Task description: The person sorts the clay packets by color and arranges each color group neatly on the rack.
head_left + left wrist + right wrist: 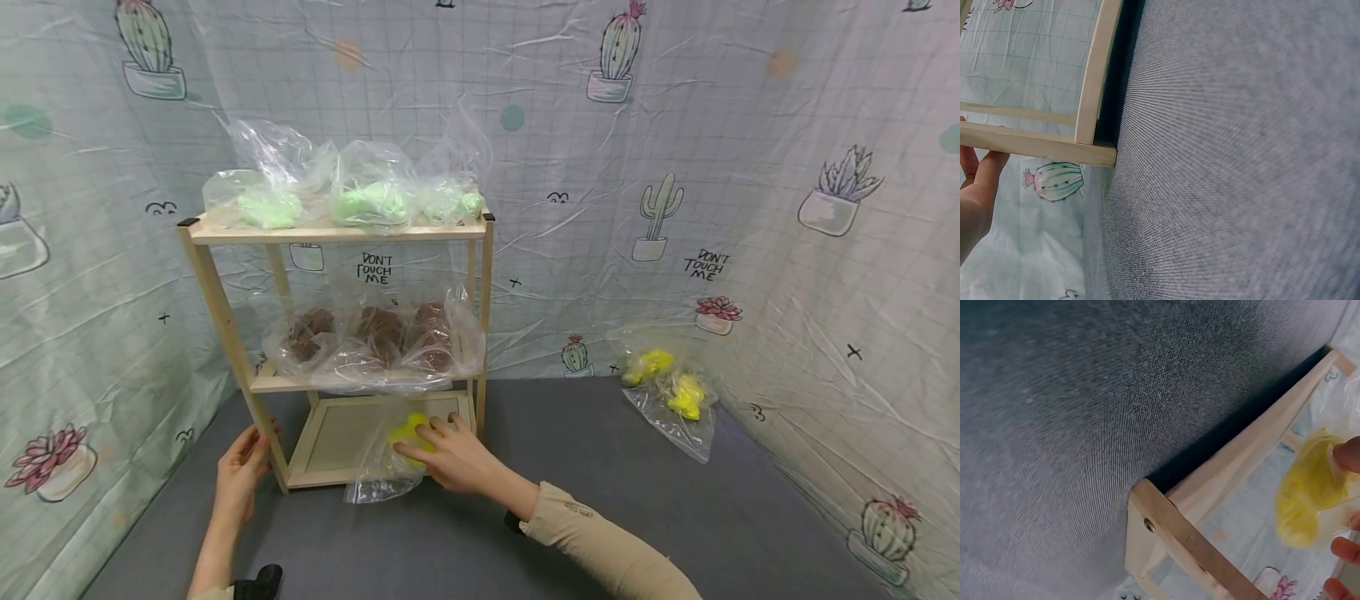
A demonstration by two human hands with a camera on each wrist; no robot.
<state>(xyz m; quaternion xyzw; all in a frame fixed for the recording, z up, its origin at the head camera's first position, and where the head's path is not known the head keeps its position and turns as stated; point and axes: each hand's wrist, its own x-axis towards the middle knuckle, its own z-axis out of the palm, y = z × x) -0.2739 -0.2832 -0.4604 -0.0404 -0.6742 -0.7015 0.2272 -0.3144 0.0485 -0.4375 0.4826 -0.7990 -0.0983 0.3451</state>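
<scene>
My left hand (242,468) grips the left front post of a small wooden shelf rack (221,321), low down; in the left wrist view its fingers (990,167) lie against the post, fingertips partly hidden behind it. At the front of the bottom shelf, my right hand (456,457) holds a clear plastic bag with a yellow lump (408,433) inside. The bag's loose end hangs over the shelf's front edge. In the right wrist view, the thumb presses on the yellow lump (1310,487) through the plastic, the other fingers below it.
Bagged pale green lumps (371,202) stand in a row on the top shelf, bagged brown lumps (381,333) on the middle one. Two bags of yellow lumps (686,396) lie on the grey tabletop (570,483) at right. Cactus-print sheeting (555,250) surrounds the table.
</scene>
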